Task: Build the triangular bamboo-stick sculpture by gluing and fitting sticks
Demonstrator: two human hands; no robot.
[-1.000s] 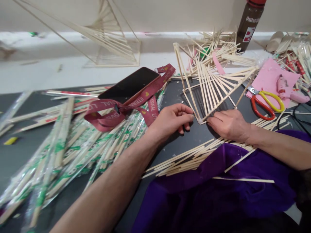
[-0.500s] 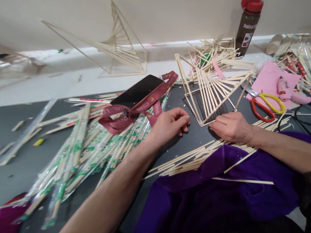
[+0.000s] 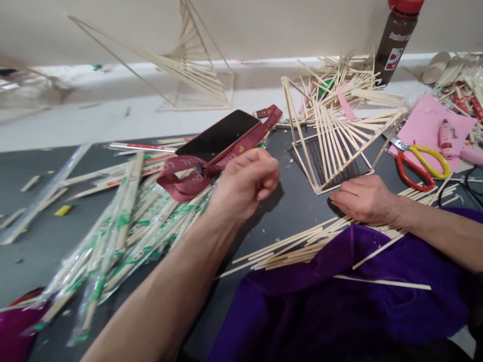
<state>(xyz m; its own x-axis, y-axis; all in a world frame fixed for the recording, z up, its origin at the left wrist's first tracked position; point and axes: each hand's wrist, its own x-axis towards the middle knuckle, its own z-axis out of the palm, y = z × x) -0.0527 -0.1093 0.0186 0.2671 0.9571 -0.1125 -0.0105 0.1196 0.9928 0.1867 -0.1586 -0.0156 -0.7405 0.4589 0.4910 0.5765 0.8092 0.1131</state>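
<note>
Leaning over the stick frame (image 3: 332,143): it stands at eleven o'clock from my right hand (image 3: 367,200), nearer, two from my left (image 3: 247,181). Near edge runs eight-to-two. Left curled closed, nothing showing; right bunched narrow, grip unclear.

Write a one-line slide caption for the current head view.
Left hand raised and right hand resting beside a stick frame, with scissors on the far side.

Scissors (image 3: 426,163) red-and-yellow handled; cloth (image 3: 339,296) purple; wrappers (image 3: 113,241) clear, green-printed.
</note>
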